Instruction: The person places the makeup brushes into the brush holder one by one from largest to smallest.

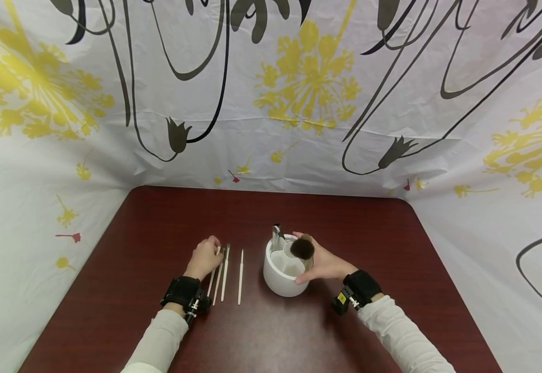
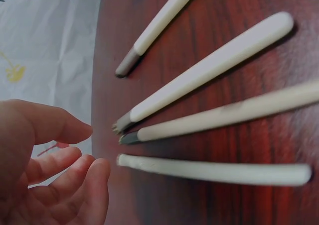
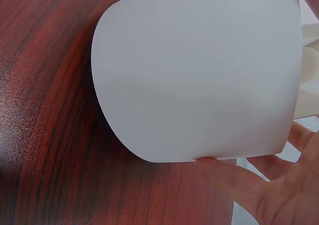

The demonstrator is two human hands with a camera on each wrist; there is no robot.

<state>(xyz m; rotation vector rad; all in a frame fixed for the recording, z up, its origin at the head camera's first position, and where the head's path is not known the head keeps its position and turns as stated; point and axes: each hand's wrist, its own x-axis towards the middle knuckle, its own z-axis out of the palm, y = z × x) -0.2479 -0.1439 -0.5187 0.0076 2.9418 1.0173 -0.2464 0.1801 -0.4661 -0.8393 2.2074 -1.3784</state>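
Observation:
My left hand (image 1: 204, 257) hovers at the tip ends of several slim white-handled brushes (image 1: 225, 274) lying side by side on the table. In the left wrist view its thumb and fingers are apart and hold nothing; two of the brushes have short bristles at a grey ferrule (image 2: 130, 137). My right hand (image 1: 325, 261) grips the right side of a white round brush holder (image 1: 282, 284), thumb at the front and fingers behind. From the holder rises a makeup brush with a fluffy dark head (image 1: 302, 248). In the right wrist view the holder's smooth wall (image 3: 199, 75) covers most of the picture.
Silvery tools (image 1: 276, 239), partly hidden, stand in the holder's back compartment. A single slim brush (image 1: 240, 277) lies between the left group and the holder. The dark red wooden table (image 1: 345, 336) meets a flower-patterned cloth (image 1: 252, 129) behind and at both sides.

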